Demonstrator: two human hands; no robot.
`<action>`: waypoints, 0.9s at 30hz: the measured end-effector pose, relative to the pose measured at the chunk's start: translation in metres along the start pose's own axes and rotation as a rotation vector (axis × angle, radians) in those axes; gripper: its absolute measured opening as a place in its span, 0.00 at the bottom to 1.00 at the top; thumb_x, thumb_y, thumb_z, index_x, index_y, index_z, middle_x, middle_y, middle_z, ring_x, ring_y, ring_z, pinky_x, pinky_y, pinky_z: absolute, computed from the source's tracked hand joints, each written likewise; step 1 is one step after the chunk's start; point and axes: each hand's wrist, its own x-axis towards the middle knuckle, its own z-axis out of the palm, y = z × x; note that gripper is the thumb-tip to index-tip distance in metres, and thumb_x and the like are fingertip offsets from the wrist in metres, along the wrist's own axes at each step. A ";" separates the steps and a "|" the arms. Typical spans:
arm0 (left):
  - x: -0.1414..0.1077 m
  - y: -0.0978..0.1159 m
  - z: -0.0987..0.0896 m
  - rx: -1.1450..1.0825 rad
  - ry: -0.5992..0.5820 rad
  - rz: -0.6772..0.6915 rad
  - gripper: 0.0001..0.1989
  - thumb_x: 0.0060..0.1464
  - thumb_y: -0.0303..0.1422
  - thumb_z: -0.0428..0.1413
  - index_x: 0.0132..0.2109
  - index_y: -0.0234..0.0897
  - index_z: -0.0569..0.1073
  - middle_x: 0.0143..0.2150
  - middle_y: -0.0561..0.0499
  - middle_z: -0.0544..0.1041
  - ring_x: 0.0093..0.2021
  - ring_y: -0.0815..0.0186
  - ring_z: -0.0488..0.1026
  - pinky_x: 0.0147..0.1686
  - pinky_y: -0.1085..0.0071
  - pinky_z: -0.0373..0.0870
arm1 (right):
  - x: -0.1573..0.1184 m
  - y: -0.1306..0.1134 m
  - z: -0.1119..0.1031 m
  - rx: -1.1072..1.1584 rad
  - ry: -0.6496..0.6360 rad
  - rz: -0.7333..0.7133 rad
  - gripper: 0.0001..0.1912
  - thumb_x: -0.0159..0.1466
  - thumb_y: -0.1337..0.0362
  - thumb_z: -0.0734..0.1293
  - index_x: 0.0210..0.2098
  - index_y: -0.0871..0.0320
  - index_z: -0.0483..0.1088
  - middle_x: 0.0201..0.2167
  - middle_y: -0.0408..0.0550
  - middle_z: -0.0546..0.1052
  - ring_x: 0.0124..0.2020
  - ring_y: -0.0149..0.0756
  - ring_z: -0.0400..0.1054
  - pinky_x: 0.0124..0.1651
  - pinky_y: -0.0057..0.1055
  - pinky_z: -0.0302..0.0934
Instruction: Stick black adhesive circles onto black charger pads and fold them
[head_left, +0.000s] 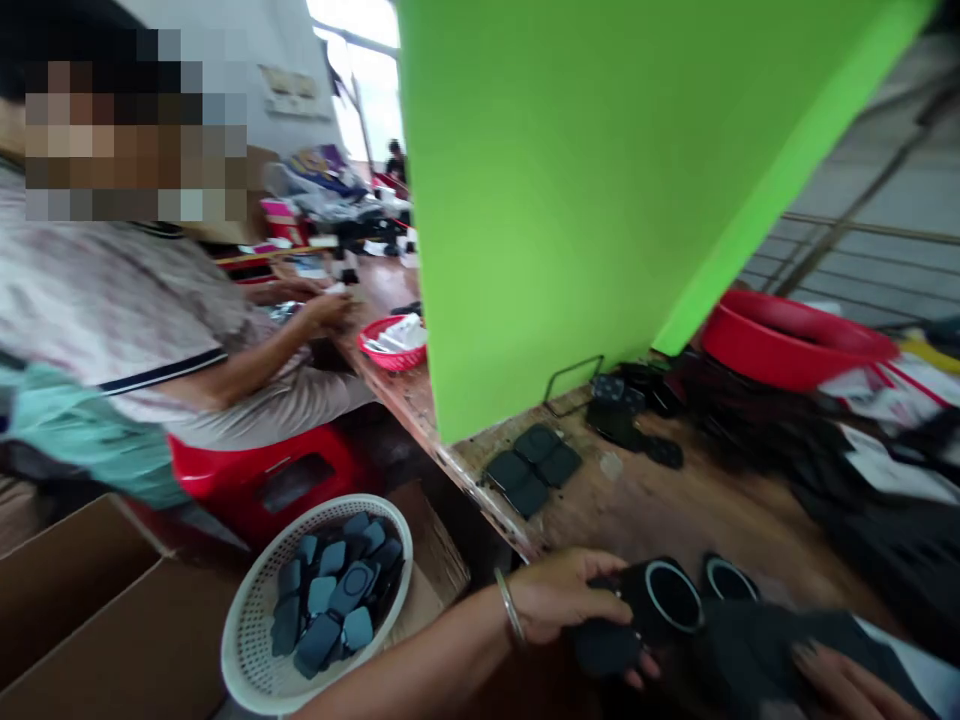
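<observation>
Near the front edge of the bench, my left hand (559,597), with a bangle at the wrist, is closed on a dark foldable pad (607,648). A rounded section with a pale ring (673,597) extends to the right of its fingers. Another dark ringed piece (729,580) lies just beyond. At the lower right, blurred, my right hand (847,685) has its fingers stretched over a dark flat piece (780,640); its thumb is out of sight. Several dark square pads (534,468) lie together on the bench by the green partition (555,220).
Left of the bench, a white basket (240,640) holds several dark pads, beside an open cardboard box (82,640). A co-worker (135,310) sits on a red stool (225,490). A red basin (795,340) and dark bags (757,430) occupy the right side.
</observation>
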 end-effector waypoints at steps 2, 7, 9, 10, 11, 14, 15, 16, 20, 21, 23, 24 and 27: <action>-0.001 0.002 0.009 0.054 -0.016 -0.076 0.25 0.40 0.30 0.64 0.49 0.34 0.72 0.28 0.48 0.77 0.27 0.60 0.78 0.27 0.68 0.75 | -0.027 0.008 -0.009 0.023 -0.012 0.109 0.17 0.52 0.50 0.73 0.28 0.59 0.74 0.30 0.49 0.76 0.34 0.41 0.71 0.37 0.34 0.67; 0.011 0.004 0.026 0.239 0.013 -0.255 0.18 0.50 0.30 0.58 0.50 0.33 0.73 0.34 0.44 0.78 0.33 0.61 0.79 0.26 0.72 0.76 | -0.043 0.010 -0.003 0.281 -0.185 0.308 0.20 0.48 0.52 0.75 0.19 0.61 0.67 0.29 0.47 0.75 0.32 0.35 0.67 0.36 0.28 0.64; 0.017 0.002 0.031 0.283 0.001 -0.292 0.19 0.52 0.29 0.56 0.52 0.34 0.72 0.35 0.43 0.78 0.33 0.61 0.79 0.28 0.71 0.77 | -0.040 0.012 -0.004 0.350 -0.179 0.347 0.21 0.47 0.53 0.76 0.18 0.60 0.65 0.30 0.46 0.74 0.30 0.32 0.66 0.35 0.26 0.63; 0.020 0.001 0.034 0.298 -0.006 -0.302 0.20 0.52 0.29 0.56 0.54 0.34 0.71 0.36 0.42 0.79 0.33 0.62 0.79 0.28 0.71 0.77 | -0.040 0.014 -0.006 0.377 -0.182 0.375 0.21 0.47 0.54 0.76 0.19 0.60 0.64 0.32 0.46 0.74 0.30 0.31 0.66 0.35 0.26 0.64; 0.022 0.000 0.037 0.309 -0.011 -0.311 0.21 0.52 0.28 0.56 0.55 0.35 0.70 0.37 0.42 0.79 0.32 0.62 0.79 0.28 0.71 0.77 | -0.040 0.017 -0.008 0.404 -0.184 0.402 0.21 0.48 0.54 0.76 0.19 0.61 0.64 0.34 0.47 0.74 0.30 0.30 0.66 0.35 0.27 0.64; 0.030 -0.003 0.045 0.326 -0.012 -0.333 0.22 0.53 0.26 0.55 0.56 0.35 0.69 0.39 0.41 0.78 0.32 0.63 0.79 0.28 0.72 0.77 | -0.043 0.025 -0.014 0.478 -0.167 0.456 0.20 0.49 0.57 0.76 0.20 0.61 0.63 0.41 0.48 0.73 0.32 0.31 0.66 0.36 0.29 0.66; 0.032 -0.004 0.048 0.326 -0.004 -0.338 0.22 0.53 0.26 0.54 0.56 0.35 0.69 0.39 0.41 0.78 0.32 0.63 0.79 0.28 0.72 0.77 | -0.043 0.028 -0.015 0.498 -0.157 0.461 0.19 0.49 0.57 0.76 0.21 0.61 0.64 0.41 0.48 0.73 0.32 0.31 0.66 0.36 0.29 0.67; 0.034 -0.005 0.049 0.324 0.006 -0.341 0.21 0.54 0.26 0.54 0.56 0.35 0.69 0.39 0.41 0.78 0.32 0.63 0.79 0.28 0.72 0.77 | -0.044 0.030 -0.016 0.515 -0.145 0.460 0.18 0.50 0.57 0.76 0.22 0.61 0.65 0.39 0.47 0.73 0.32 0.31 0.66 0.35 0.29 0.67; 0.040 -0.007 0.053 0.308 0.027 -0.326 0.21 0.54 0.25 0.52 0.56 0.35 0.69 0.39 0.41 0.78 0.32 0.62 0.79 0.27 0.71 0.77 | -0.044 0.034 -0.016 0.572 -0.118 0.439 0.13 0.52 0.59 0.75 0.25 0.61 0.70 0.31 0.45 0.73 0.30 0.30 0.66 0.32 0.26 0.66; 0.041 -0.007 0.054 0.307 0.027 -0.319 0.21 0.54 0.25 0.52 0.56 0.35 0.70 0.39 0.41 0.78 0.32 0.62 0.79 0.27 0.71 0.77 | -0.044 0.035 -0.016 0.583 -0.113 0.433 0.12 0.52 0.59 0.75 0.26 0.61 0.71 0.30 0.44 0.72 0.30 0.29 0.65 0.32 0.25 0.66; 0.042 -0.008 0.054 0.307 0.028 -0.312 0.21 0.54 0.24 0.52 0.56 0.34 0.70 0.39 0.41 0.78 0.32 0.62 0.79 0.27 0.71 0.77 | -0.044 0.036 -0.016 0.596 -0.104 0.424 0.12 0.53 0.60 0.75 0.26 0.61 0.71 0.31 0.44 0.72 0.29 0.28 0.65 0.31 0.24 0.65; 0.042 -0.008 0.054 0.308 0.030 -0.315 0.21 0.54 0.24 0.52 0.56 0.34 0.69 0.39 0.41 0.78 0.32 0.62 0.79 0.27 0.71 0.77 | -0.044 0.037 -0.016 0.599 -0.101 0.422 0.12 0.53 0.60 0.75 0.25 0.61 0.71 0.31 0.44 0.72 0.29 0.28 0.64 0.31 0.24 0.65; 0.043 -0.007 0.055 0.316 0.044 -0.332 0.22 0.54 0.25 0.52 0.57 0.35 0.69 0.40 0.40 0.78 0.33 0.61 0.79 0.28 0.71 0.77 | -0.044 0.040 -0.016 0.595 -0.088 0.417 0.12 0.52 0.60 0.75 0.25 0.62 0.72 0.30 0.43 0.72 0.26 0.25 0.62 0.27 0.21 0.61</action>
